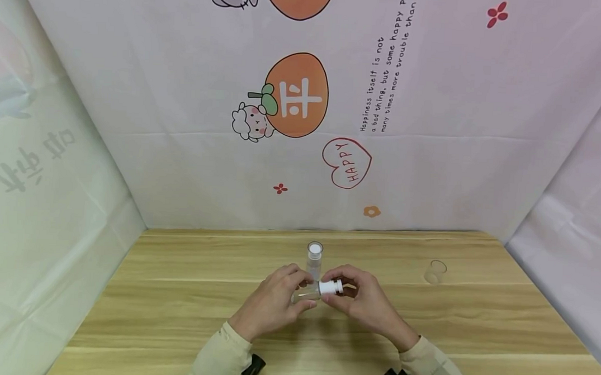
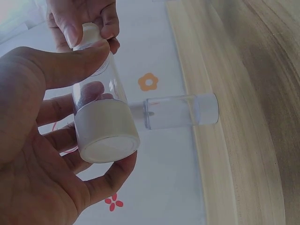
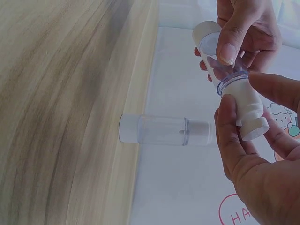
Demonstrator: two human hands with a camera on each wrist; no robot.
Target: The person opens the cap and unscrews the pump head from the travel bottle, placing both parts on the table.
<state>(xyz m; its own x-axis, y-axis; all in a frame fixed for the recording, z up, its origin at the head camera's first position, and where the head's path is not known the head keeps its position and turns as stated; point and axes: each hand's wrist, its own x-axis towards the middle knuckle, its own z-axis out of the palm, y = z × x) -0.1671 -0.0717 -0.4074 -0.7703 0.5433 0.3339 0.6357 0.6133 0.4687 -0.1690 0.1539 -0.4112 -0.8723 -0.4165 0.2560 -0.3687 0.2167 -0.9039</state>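
A clear bottle (image 1: 306, 293) with a white base (image 2: 108, 129) lies tilted sideways between both hands. My left hand (image 1: 275, 301) grips its clear body, the thumb across the side. At the other end, my right hand (image 1: 363, 302) pinches the white pump top (image 3: 243, 101) between thumb and fingers, where it meets the clear body. Just behind the hands a second clear bottle (image 1: 314, 265) with a white top stands upright on the table; both wrist views show it whole, its white base (image 3: 129, 128) down on the wood.
On the right of the wooden table (image 1: 184, 316) stands a small clear cap (image 1: 435, 273). A printed white cloth (image 1: 191, 149) rises along the table's back edge, with more cloth at the left and right sides.
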